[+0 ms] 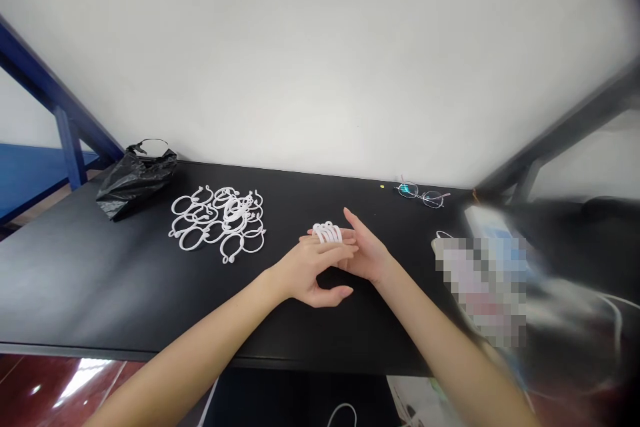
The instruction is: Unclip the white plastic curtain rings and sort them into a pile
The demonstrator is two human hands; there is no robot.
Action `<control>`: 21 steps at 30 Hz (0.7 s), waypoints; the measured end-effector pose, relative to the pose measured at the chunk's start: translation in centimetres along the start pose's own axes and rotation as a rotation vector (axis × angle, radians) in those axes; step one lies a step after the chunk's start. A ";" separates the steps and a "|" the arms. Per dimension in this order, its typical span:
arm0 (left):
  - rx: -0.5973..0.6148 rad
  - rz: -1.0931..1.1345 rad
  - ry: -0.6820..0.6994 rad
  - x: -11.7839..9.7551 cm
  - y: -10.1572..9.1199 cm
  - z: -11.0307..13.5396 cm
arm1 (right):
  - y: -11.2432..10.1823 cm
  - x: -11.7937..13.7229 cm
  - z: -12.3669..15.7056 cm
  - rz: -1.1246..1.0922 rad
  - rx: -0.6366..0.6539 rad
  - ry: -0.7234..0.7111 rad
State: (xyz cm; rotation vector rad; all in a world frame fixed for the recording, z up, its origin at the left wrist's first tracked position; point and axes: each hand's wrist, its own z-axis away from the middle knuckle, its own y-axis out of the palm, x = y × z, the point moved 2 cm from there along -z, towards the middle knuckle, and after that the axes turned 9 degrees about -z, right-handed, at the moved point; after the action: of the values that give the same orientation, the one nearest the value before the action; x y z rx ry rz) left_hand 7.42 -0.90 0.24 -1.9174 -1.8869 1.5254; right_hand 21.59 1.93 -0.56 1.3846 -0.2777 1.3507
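Observation:
Over the black table, my left hand (313,263) and my right hand (367,250) meet around a row of several white rings (328,233), which look like shower curtain rings. The rings stand side by side at the fingers of both hands. Which fingers pass through them is hard to make out, since the hands overlap. My left thumb sticks out to the right, away from the rings, and my right thumb points up and back. To the left lies a loose, tangled pile of similar white rings (193,237), some with small knobs at their ends.
On the black table (125,300), a crumpled black plastic bag (137,177) sits at the back left. Eyeglasses (420,195) lie near the wall. At the right are a blurred, partly pixelated pale package (480,287) and a white cable (619,320). Blue metal braces (73,147) flank the left.

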 end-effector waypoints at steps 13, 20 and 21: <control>0.022 0.354 -0.195 0.1 0.3 -0.8 | 0.5 0.2 0.3 -0.027 -0.132 -0.098; 0.053 0.354 -0.226 -0.1 0.2 -1.1 | 1.0 -0.2 0.3 0.057 -0.213 -0.188; 0.052 0.341 -0.217 -0.3 0.1 -1.1 | 1.1 -0.2 0.4 0.055 -0.219 -0.192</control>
State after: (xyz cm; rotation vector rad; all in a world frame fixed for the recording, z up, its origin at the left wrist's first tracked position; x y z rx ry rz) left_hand 8.28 -0.49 0.89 -2.2204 -1.6306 1.9249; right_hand 20.89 1.18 -0.05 1.3301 -0.5784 1.1935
